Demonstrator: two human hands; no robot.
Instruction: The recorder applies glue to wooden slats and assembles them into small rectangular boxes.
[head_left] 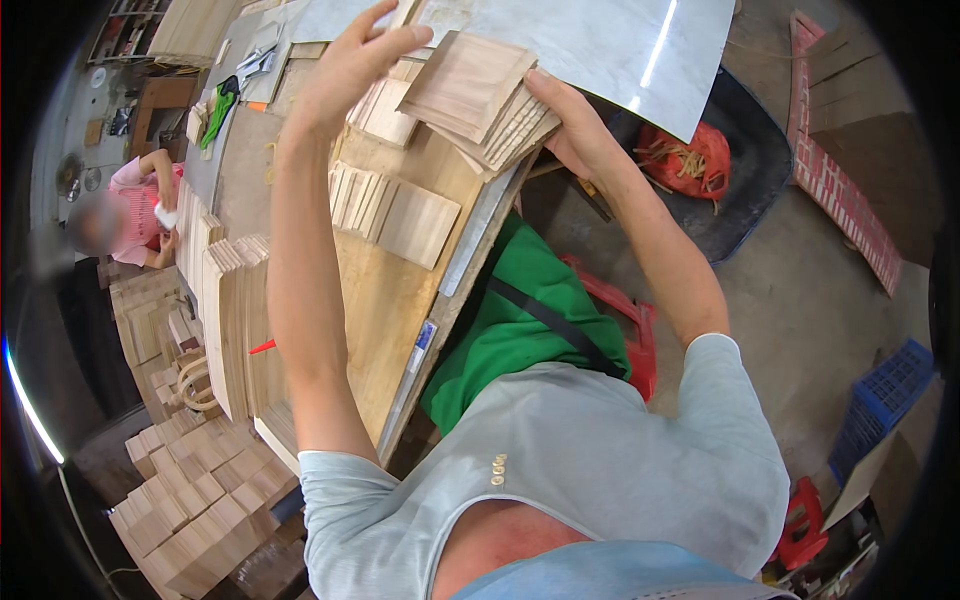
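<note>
My right hand grips the right edge of a fanned stack of thin square wooden panels, thumb on top. The stack is tilted over the workbench's edge. To its left, my left hand is raised with thumb and fingers apart, holding nothing that I can see. A pale piece of wood shows just beyond its fingertips. Below the held stack, a leaning row of similar panels lies on the wooden bench top. Another group of panels sits partly behind the held stack.
A grey metal sheet covers the bench's far end. Tall wood stacks line its left side, where a co-worker in pink stands. At right, a black tub holds a red bag of wood scraps. A blue crate stands lower right.
</note>
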